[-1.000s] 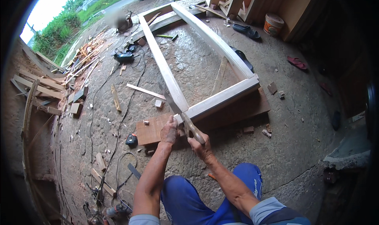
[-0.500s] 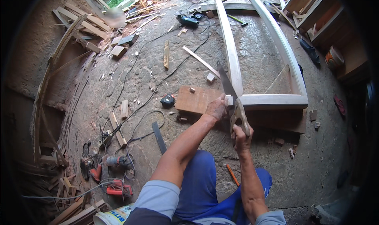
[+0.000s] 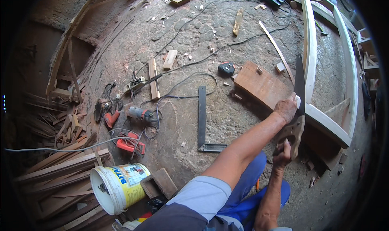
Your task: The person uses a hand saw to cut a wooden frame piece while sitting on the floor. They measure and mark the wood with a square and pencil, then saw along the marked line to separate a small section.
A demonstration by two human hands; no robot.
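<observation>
My right hand (image 3: 282, 153) is wrapped around the wooden handle of a handsaw (image 3: 299, 83). Its blade points away from me and lies across the end of a pale wooden frame (image 3: 327, 121). Just left of the blade, my left hand (image 3: 286, 108) grips the short end of the frame's near rail; the fingertips are partly hidden. Under that corner lies a thick brown wood block (image 3: 263, 83), propping the frame off the floor. Whether the teeth have cut into the rail is too small to tell.
A tape measure (image 3: 226, 68) lies left of the block, a carpenter's square (image 3: 201, 117) nearer me. Cords run across the floor to an angle grinder (image 3: 139, 113) and a red tool (image 3: 131, 144). A white-and-yellow bucket (image 3: 139, 174) and stacked boards (image 3: 65, 166) stand at lower left.
The view has swung left, so the frame and both hands appear farther right, and the bucket and whole square show. Both hands keep their holds on the handsaw and the frame.
</observation>
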